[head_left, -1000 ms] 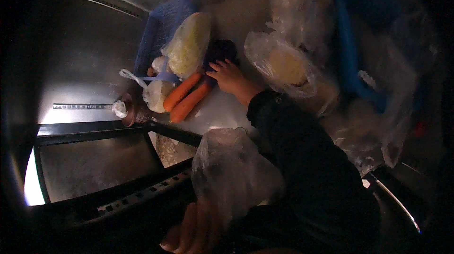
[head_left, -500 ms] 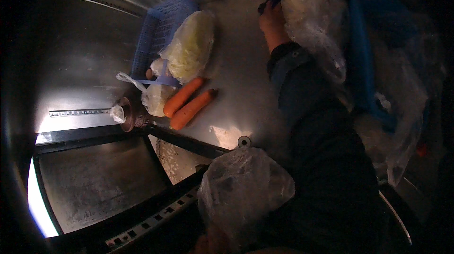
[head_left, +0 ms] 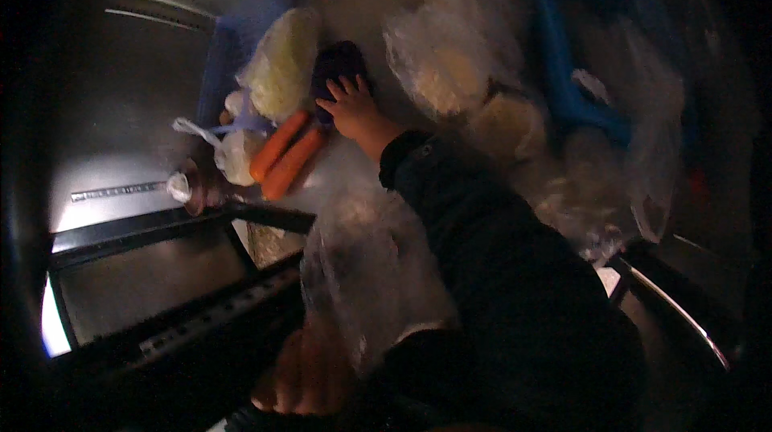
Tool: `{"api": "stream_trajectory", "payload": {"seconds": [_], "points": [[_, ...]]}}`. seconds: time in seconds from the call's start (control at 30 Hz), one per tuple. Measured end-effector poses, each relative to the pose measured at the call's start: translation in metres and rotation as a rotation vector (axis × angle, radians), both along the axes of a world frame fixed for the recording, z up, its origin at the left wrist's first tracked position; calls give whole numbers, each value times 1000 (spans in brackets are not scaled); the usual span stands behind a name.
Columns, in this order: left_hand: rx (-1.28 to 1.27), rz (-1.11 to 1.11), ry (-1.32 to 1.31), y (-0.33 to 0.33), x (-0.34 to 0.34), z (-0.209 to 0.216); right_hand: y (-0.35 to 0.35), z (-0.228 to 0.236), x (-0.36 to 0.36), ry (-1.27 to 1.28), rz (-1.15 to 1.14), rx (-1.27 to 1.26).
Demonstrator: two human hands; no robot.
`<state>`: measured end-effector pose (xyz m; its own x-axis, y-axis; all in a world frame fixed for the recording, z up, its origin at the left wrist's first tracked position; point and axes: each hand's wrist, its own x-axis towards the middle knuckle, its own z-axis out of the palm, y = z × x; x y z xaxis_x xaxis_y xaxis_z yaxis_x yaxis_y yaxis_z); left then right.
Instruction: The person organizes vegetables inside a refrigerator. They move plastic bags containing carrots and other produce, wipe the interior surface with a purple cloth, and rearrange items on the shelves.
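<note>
My right hand (head_left: pixel 354 114) reaches into a metal-walled compartment, its fingers spread flat on a dark purple cloth (head_left: pixel 341 58). The cloth lies on the metal floor just beside a pale green cabbage (head_left: pixel 283 62) in clear plastic. Two orange carrots (head_left: pixel 281 146) lie side by side to the near left of that hand. Low in the picture, my left hand (head_left: pixel 310 372) is closed on a clear plastic bag (head_left: pixel 366 247), which bulges upward under my right forearm. What the bag contains cannot be made out.
A blue plastic basket (head_left: pixel 215 70) stands at the left wall. In front are a small knotted bag (head_left: pixel 239 158) and a brown pot (head_left: pixel 197 187). To the right are bagged food (head_left: pixel 450 70) and a blue bag (head_left: pixel 563 86). The metal front edge runs along the lower left.
My right hand has swept the dark cloth left and nearer, from the far bagged food to beside the cabbage. My left hand and its plastic bag show more. The view has shifted.
</note>
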<state>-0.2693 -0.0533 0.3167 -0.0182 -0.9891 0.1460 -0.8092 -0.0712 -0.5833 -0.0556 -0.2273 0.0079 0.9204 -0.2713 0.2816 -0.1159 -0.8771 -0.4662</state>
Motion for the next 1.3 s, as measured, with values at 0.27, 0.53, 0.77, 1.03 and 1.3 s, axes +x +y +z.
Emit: {"api": "stream_trajectory", "payload": {"seconds": [0.27, 0.53, 0.77, 1.03, 1.3], "points": [[-164, -84, -64, 6, 4, -8, 1, -16, -131, 70, 224, -100], [-274, -124, -171, 13, 4, -10, 5, 5, -240, 167, 221, -81], [-328, -142, -227, 16, 3, -4, -12, 10, -291, 132, 196, 20], [-250, -43, -154, 40, 3, -4, -19, 8, -307, 106, 193, -6], [-241, -23, -150, 44, 4, -5, -42, 43, -337, 376, 37, 502]]}}
